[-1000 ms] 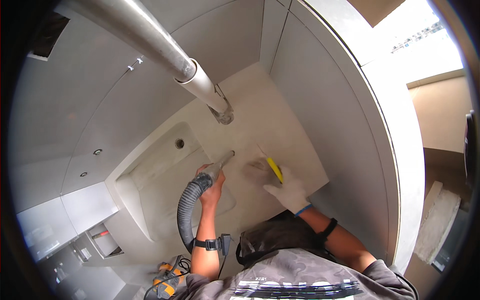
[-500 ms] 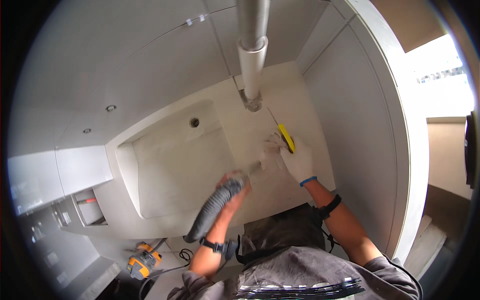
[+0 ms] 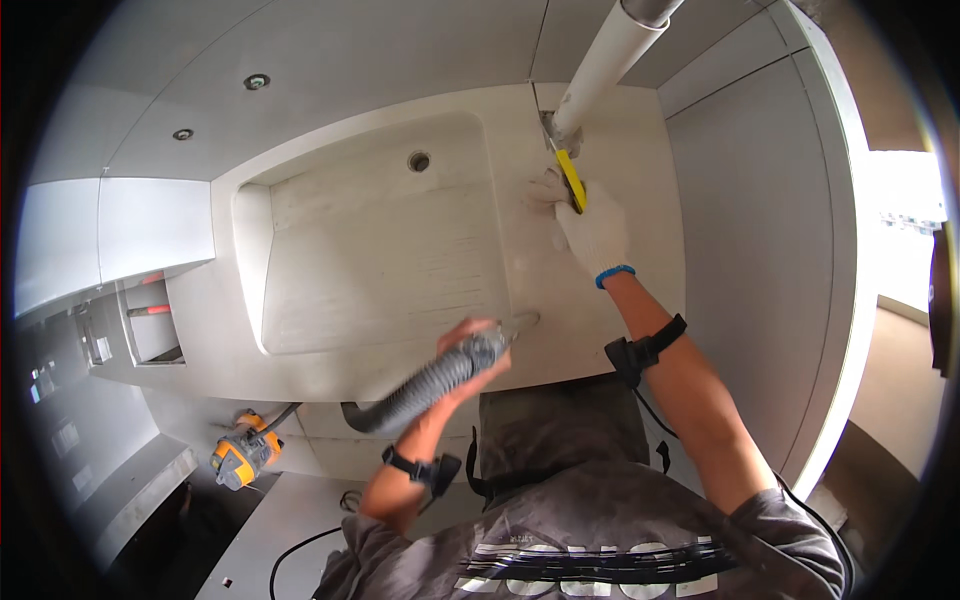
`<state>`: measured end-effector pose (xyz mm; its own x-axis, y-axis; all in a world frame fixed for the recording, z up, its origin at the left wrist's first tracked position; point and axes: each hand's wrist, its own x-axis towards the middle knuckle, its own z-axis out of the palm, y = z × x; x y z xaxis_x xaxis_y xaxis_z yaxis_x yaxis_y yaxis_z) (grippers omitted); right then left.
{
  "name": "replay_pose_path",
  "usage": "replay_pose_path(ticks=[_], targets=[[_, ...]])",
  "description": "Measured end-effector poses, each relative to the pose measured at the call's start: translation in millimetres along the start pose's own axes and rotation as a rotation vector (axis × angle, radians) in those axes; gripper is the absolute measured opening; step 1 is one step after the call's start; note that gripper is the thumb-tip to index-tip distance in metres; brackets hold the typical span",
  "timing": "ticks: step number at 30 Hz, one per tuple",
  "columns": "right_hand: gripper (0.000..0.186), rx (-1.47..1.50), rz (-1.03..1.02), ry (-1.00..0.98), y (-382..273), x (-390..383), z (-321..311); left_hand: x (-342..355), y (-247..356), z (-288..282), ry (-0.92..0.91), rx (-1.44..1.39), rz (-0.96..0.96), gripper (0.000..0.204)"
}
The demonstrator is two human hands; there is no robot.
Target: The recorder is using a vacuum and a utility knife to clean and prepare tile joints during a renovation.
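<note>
One slender yellow tool point(image 3: 571, 182), grasped in the white-gloved right hand point(image 3: 597, 235), lay above the pale countertop point(image 3: 600, 345), its tip by the foot of a white pipe point(image 3: 605, 70). One grey ribbed hose point(image 3: 420, 390) was clasped by the bare left hand point(image 3: 490, 370), near a rectangular basin point(image 3: 370, 240); one orange machine point(image 3: 238, 463) stood farther left.

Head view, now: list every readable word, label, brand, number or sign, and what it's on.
Shirt front: large white lettering crossed by dark bands; not transcribed here.
Shirt, above that: a small pale line, too small to read.
Yellow-handled tool: no readable text.
Grey hose: none readable, motion-blurred.
Orange-and-dark machine: any marking is too small to read.
</note>
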<state>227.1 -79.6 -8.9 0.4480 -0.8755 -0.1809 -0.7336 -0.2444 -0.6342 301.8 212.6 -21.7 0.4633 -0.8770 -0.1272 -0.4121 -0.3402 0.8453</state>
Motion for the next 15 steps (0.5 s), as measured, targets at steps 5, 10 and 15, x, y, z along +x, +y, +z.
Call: replay_pose_path(ticks=[5,10,15], targets=[[0.051,0.166,0.009,-0.187,29,-17,14,-86,1,6,0.200,0.089,-0.053,0.034],[0.059,0.451,0.184,-0.297,36,-51,-18,-116,-12,12,0.283,0.078,-0.068,0.037],[0.055,0.337,-0.046,0.010,65,-58,-55,-86,-24,55,0.246,-0.150,0.081,0.034]])
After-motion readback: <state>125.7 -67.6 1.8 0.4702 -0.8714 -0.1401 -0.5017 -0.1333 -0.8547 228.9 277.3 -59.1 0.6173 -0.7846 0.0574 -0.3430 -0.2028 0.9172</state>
